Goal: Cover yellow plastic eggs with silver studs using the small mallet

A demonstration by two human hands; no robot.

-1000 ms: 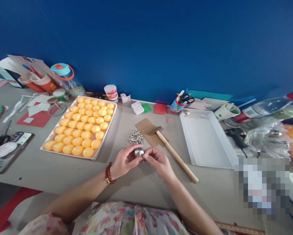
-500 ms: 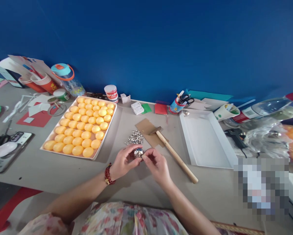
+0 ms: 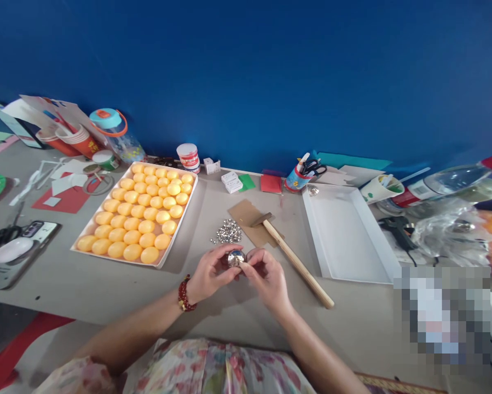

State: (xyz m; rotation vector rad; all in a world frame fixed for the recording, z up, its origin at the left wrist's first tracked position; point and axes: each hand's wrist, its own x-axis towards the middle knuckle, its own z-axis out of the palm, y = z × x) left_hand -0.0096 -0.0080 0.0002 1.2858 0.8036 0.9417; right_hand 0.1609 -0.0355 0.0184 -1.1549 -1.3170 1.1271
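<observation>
A shiny silver ball [image 3: 236,258], rounded and mirror-like, is held just above the table. My left hand [image 3: 210,272], with a dark red bead bracelet at the wrist, is closed around its left side. The thumb and fingers of my right hand [image 3: 267,276] are pinched against the ball's lower right edge; whether a small piece is between them is hidden. Just beyond my hands lies a pile of small silver beads [image 3: 229,231]. To the right, a wooden-handled hammer [image 3: 297,260] rests with its head on a piece of brown cardboard [image 3: 246,214].
On the left stands a shallow box of orange balls [image 3: 158,265]. A white tray [image 3: 348,235] on the right has a silver piece [image 3: 312,190] in its far left corner. Behind are small white boxes [image 3: 231,182] and a pen cup [image 3: 297,179]. A glue gun [image 3: 397,231] lies far right.
My hands and the silver ball appear slightly further right and lower. My right thumb now overlaps the ball's front a little more. The view has shifted slightly; the other things stay put.
</observation>
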